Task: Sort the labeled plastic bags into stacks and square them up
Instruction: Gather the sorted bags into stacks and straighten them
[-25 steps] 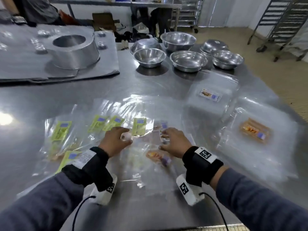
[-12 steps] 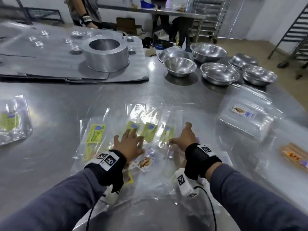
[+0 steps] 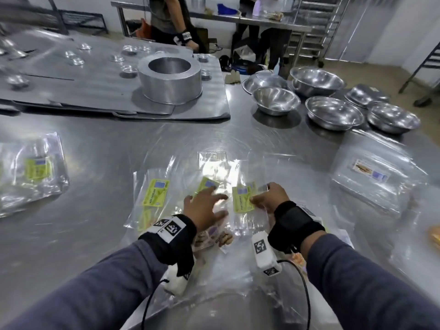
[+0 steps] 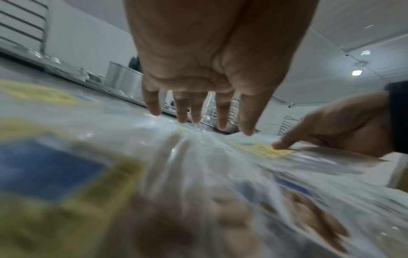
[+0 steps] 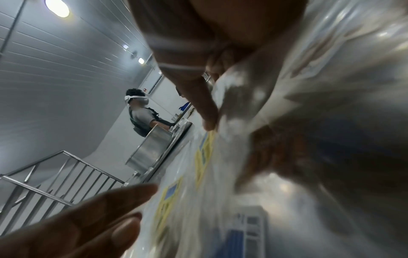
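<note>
Several clear plastic bags lie overlapped on the steel table point(image 3: 100, 234) in front of me. Green labels point(image 3: 156, 192) mark most of them. My left hand point(image 3: 204, 206) is spread flat with straight fingers point(image 4: 220, 111) over the middle bags, partly covering one green label point(image 3: 208, 183). My right hand point(image 3: 266, 198) pinches a green-labelled bag point(image 3: 242, 198), thumb point(image 5: 198, 97) on top and fingers under the plastic. A brown-labelled bag point(image 3: 214, 236) lies beneath my left wrist. A green-labelled stack point(image 3: 35, 170) sits far left, and a brown-labelled stack point(image 3: 371, 172) sits right.
Steel bowls point(image 3: 276, 100) point(image 3: 333, 111) stand at the back right. A round metal tin point(image 3: 170, 79) sits on grey trays point(image 3: 95, 86) at the back left. Another person point(image 3: 171, 15) stands beyond the table. An orange-labelled bag point(image 3: 434, 236) shows at the right edge.
Both hands moved from the mixed bags near me onto the green-labelled ones. My left hand went from curled to spread flat. My right hand took hold of a green-labelled bag.
</note>
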Demonstrator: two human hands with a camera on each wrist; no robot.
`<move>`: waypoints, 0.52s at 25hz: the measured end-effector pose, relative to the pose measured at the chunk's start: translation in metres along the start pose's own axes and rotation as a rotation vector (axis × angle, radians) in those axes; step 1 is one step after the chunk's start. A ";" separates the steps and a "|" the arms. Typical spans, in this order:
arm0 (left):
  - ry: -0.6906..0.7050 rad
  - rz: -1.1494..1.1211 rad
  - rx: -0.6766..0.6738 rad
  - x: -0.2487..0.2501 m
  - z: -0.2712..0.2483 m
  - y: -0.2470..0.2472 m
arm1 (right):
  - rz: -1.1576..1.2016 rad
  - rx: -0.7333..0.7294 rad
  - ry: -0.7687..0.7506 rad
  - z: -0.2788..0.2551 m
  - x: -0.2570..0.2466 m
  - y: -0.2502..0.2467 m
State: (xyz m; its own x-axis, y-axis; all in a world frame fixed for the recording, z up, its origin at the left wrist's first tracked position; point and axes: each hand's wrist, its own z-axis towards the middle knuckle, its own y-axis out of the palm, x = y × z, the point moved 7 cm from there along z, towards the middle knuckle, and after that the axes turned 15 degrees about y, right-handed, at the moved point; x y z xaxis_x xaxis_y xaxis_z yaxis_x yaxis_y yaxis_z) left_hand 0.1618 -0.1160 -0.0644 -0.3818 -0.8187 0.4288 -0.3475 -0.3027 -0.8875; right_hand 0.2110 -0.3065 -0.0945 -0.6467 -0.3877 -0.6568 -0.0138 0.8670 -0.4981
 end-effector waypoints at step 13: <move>-0.353 0.171 0.045 -0.055 0.029 -0.031 | -0.141 0.014 0.066 0.027 0.010 -0.007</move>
State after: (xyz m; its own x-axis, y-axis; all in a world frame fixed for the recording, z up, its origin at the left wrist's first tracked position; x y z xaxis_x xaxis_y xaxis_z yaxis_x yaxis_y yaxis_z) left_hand 0.2183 -0.0759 -0.0655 -0.1104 -0.9743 0.1965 -0.2636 -0.1619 -0.9509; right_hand 0.2255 -0.3251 -0.1126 -0.6880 -0.4836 -0.5411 -0.0980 0.8006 -0.5911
